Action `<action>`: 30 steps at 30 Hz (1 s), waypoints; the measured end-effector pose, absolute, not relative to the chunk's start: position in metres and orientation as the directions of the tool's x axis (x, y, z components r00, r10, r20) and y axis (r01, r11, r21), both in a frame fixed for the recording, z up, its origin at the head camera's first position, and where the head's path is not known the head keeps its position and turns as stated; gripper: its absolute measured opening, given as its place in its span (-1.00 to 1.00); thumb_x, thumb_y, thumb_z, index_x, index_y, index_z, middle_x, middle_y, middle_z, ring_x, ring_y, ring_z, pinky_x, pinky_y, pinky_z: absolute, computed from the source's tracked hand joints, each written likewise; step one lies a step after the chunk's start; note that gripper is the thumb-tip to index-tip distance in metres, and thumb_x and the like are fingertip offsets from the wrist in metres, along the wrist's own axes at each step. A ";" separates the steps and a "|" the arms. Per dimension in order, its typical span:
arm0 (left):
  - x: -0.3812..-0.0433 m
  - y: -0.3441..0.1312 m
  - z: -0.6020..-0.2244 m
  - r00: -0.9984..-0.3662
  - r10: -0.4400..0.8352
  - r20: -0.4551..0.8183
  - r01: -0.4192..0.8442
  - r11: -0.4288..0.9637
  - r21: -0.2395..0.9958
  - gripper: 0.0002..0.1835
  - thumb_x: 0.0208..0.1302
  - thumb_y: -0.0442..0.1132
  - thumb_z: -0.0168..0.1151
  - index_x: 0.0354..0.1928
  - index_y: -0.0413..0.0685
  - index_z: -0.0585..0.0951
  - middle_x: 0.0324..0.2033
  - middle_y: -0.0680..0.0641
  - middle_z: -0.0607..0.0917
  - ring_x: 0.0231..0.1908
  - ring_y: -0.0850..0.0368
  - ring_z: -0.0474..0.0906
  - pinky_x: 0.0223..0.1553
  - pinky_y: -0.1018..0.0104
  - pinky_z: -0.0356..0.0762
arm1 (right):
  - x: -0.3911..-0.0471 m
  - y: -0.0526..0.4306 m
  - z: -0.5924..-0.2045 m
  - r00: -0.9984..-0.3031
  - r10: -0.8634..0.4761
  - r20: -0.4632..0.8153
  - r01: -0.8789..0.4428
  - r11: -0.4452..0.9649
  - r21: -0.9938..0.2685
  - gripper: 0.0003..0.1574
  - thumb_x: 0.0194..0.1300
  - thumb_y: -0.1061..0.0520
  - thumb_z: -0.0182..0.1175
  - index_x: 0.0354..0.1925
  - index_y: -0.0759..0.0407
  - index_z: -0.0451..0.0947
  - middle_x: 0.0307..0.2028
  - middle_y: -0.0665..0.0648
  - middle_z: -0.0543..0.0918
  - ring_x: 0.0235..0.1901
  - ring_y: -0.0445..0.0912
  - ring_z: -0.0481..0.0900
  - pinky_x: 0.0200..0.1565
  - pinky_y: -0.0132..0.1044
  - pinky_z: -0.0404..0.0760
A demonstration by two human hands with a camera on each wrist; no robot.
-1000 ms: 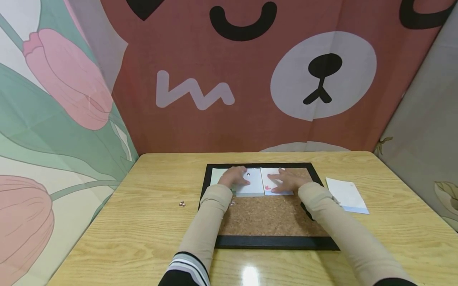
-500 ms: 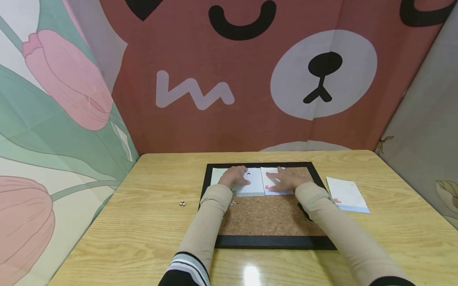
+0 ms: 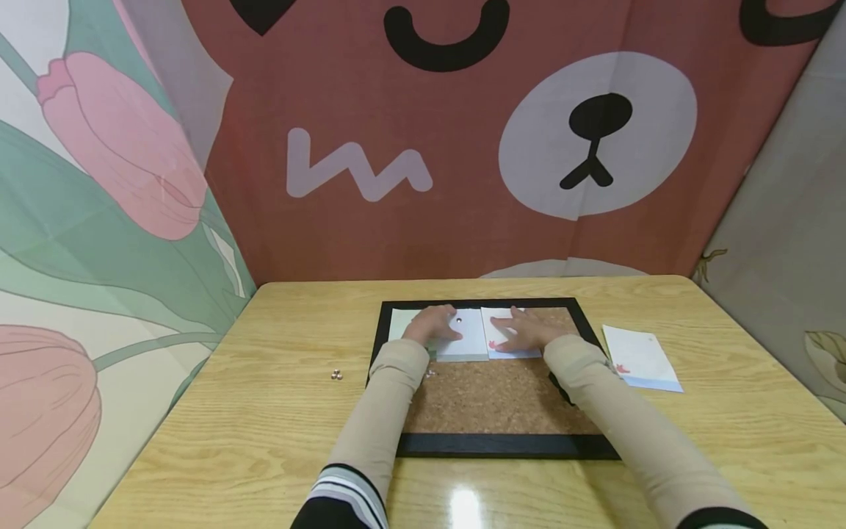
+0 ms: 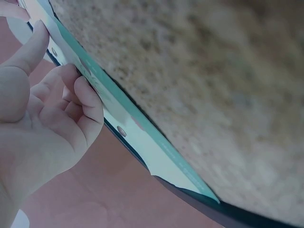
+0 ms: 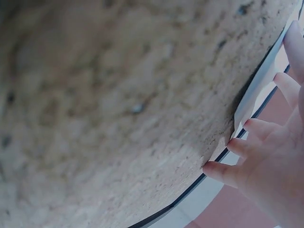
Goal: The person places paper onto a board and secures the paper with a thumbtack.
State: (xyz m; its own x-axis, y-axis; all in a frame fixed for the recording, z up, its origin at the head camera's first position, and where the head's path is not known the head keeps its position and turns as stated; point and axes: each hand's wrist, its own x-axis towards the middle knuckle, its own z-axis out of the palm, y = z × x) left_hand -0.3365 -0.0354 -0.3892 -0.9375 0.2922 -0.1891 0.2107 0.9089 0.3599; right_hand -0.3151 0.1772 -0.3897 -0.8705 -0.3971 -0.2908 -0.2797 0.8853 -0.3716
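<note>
A cork board (image 3: pixel 496 400) with a black frame lies on the table. Along its far edge sit a pale green paper sheet (image 3: pixel 399 323), a bluish white sheet (image 3: pixel 471 342) with a thumbtack (image 3: pixel 459 320), and a white sheet (image 3: pixel 494 319) with a pink print. My left hand (image 3: pixel 431 325) rests across the first two sheets. Its thumb reaches out to the paper, while other fingers bend loosely, as the left wrist view shows; a thumbtack (image 4: pixel 121 130) holds the green-edged sheet there. My right hand (image 3: pixel 526 330) spreads its fingers over the white sheet, fingertips touching it.
Several thumbtacks (image 3: pixel 336 375) lie on the wooden table left of the board. Small shiny bits (image 3: pixel 431 373) sit on the cork by my left sleeve. Another sheet (image 3: pixel 641 356) lies right of the board. A dark object (image 3: pixel 560 388) is mostly hidden under my right sleeve.
My right hand has shifted slightly left on the white sheet. The left hand stays in place. The head view has tilted a little.
</note>
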 end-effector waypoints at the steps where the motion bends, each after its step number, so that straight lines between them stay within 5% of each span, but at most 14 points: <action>1: -0.337 -0.036 -0.389 -0.937 0.295 -0.187 0.215 0.909 0.359 -0.34 0.05 0.01 0.28 0.22 0.03 0.37 0.16 -0.03 0.39 0.11 0.02 0.32 0.06 0.15 0.28 | -0.315 0.177 -0.389 -0.870 -0.399 -0.289 -0.281 0.884 -0.374 -0.10 0.16 -0.25 0.10 0.33 0.06 0.08 0.30 0.46 -0.22 0.24 0.37 -0.33 0.09 0.32 -0.21; 30: -0.314 -0.058 -0.368 -0.899 0.385 -0.207 0.259 0.850 0.458 -0.42 0.17 -0.05 0.19 0.22 -0.06 0.36 0.20 -0.08 0.33 0.19 0.00 0.21 0.11 0.12 0.21 | -0.320 0.180 -0.401 -0.883 -0.398 -0.250 -0.296 0.883 -0.363 -0.05 0.08 -0.32 0.13 0.33 0.02 0.10 0.31 0.41 -0.17 0.24 0.36 -0.29 0.05 0.37 -0.14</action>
